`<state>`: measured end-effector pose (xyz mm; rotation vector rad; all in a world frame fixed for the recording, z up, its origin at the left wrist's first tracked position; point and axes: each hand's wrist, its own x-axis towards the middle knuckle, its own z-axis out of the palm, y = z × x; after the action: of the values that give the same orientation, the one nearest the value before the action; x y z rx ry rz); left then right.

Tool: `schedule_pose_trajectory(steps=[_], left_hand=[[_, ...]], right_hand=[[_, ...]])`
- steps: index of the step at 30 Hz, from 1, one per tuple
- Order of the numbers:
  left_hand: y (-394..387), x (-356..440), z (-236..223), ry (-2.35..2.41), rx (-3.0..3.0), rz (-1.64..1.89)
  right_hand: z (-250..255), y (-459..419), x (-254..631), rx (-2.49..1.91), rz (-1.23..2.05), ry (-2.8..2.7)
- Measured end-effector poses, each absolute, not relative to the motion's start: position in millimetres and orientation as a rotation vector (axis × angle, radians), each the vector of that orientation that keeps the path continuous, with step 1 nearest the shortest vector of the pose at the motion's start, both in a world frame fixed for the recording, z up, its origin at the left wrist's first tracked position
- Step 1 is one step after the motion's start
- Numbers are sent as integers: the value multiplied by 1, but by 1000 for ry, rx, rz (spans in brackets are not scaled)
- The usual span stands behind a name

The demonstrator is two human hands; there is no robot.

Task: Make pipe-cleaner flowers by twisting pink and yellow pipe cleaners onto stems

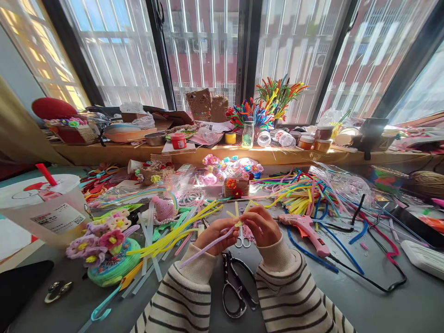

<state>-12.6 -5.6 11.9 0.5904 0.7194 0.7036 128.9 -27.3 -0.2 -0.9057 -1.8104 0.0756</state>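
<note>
Between my two hands, above the middle of the table, are a lilac pipe cleaner (208,244) and several short yellow pipe cleaner pieces (237,210) that fan upward. My left hand (217,235) is closed on the lilac stem, whose free end trails down over my left sleeve. With fingers pinched, my right hand (263,225) grips the yellow pieces close to where they meet the lilac one. Small silver scissors (243,240) lie just beyond the hands, partly hidden. Black-handled scissors (239,286) rest on the table between my forearms.
Right of my hands lies a pink glue gun (307,231) with a black cord. Loose yellow pipe cleaners (180,231) and clear glue sticks (147,236) spread to the left, near a green flower-topped piece (113,261) and a drink cup (52,208). A pipe cleaner pile (305,194) sits back right.
</note>
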Motion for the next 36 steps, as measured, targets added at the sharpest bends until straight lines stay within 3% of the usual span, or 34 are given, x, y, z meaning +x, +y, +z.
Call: schedule_pose_trajectory(steps=[19, 31, 36], left_hand=[[-12, 0, 12, 875, 1194, 1216], [-18, -3, 5, 1181, 1832, 1352], [-17, -1, 6, 1110, 1740, 1335]], right_hand=[[-10, -20, 121, -991, -136, -1625], [-24, -8, 114, -1110, 551, -1337], [-26, -4, 121, -1082, 840, -1275]])
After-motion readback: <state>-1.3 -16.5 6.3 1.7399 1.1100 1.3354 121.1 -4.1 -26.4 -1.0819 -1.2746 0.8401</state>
